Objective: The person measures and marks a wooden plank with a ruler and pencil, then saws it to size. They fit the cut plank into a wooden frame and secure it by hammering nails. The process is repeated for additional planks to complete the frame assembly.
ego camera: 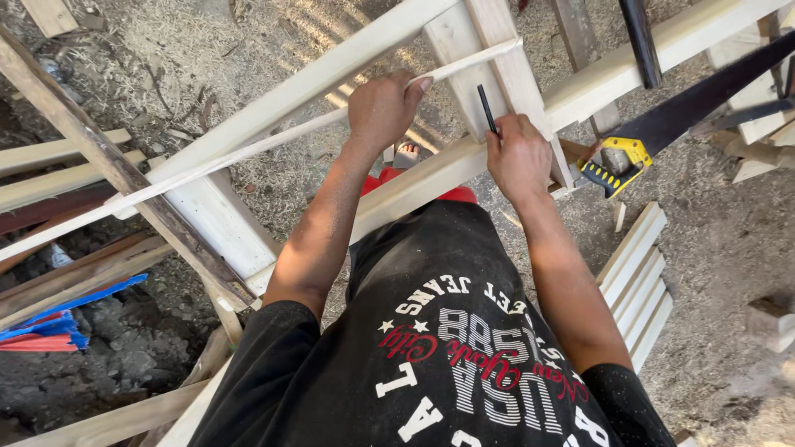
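Note:
My left hand (383, 108) presses a long thin pale wooden strip (248, 149) down across a pale wooden frame (315, 79). The strip runs from the lower left up to the upper right, over a cross board (464, 50). My right hand (517, 156) grips a black pencil (487, 108), its tip on that cross board beside the strip. Both arms reach out over my black printed shirt.
A handsaw with a yellow and black handle (617, 161) and dark blade lies on the frame's right rail. Stacked pale slats (642, 281) lie on the sawdust ground at right. Old planks and blue sheeting (58, 319) lie at left. A sandalled foot (406, 153) shows below the frame.

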